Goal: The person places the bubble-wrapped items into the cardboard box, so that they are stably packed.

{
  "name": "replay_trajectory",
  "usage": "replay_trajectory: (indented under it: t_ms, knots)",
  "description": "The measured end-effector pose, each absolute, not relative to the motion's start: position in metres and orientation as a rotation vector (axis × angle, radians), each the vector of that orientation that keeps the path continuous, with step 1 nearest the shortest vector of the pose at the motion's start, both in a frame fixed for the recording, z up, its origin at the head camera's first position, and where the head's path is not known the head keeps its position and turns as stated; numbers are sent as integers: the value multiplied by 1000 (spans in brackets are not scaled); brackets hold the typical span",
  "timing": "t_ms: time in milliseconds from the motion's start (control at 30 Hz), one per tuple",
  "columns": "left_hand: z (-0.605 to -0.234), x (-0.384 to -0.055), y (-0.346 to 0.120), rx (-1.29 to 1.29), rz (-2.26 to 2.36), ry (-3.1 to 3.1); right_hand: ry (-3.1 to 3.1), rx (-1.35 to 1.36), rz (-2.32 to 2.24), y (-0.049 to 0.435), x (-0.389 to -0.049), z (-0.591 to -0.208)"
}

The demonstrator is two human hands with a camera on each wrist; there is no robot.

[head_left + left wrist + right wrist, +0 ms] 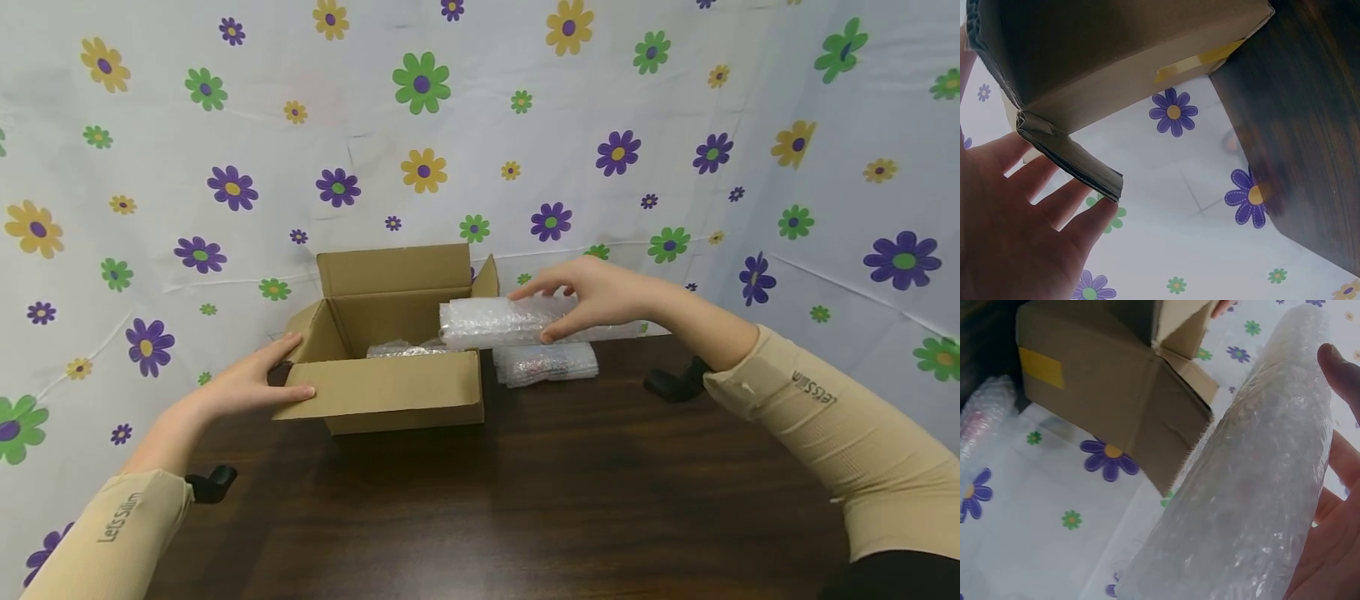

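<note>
A cardboard box (386, 387) stands with its flaps up and spread. My left hand (251, 379) rests at its left corner, thumb on the front flap and fairly straight fingers against the side flap (1079, 156). My right hand (592, 296) holds a bubble-wrapped bundle (487, 323) between thumb and fingers, just above the box's right edge. In the right wrist view this wrapped bundle (1229, 506) is long and pale; what is inside cannot be made out. Some bubble wrap (405, 350) shows inside the box, partly hidden by the front flap.
Another bubble-wrapped piece (547, 364) lies on the dark wooden table (570, 500), right of the box and below the held bundle. Yellow tape (1042, 367) marks the box's side. A flowered cloth (480, 142) hangs behind and to the sides.
</note>
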State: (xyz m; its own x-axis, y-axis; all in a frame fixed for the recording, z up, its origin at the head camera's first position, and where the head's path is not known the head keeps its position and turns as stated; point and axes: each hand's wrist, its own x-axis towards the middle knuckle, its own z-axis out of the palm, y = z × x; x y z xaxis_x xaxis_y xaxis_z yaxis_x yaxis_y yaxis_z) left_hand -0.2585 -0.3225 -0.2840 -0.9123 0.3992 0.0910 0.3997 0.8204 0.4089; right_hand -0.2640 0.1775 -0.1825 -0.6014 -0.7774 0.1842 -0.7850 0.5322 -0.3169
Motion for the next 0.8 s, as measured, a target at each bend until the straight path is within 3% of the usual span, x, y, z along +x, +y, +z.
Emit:
replay_trajectory:
  t_ms: [367,800]
  knots:
    - [-286,-259,-324,-658,-684,-2994,-2705,1382,601,146,-282,-150]
    - [-286,-261,-324,-662,-708,-2996,-2762,1411,559,87,-298,-140]
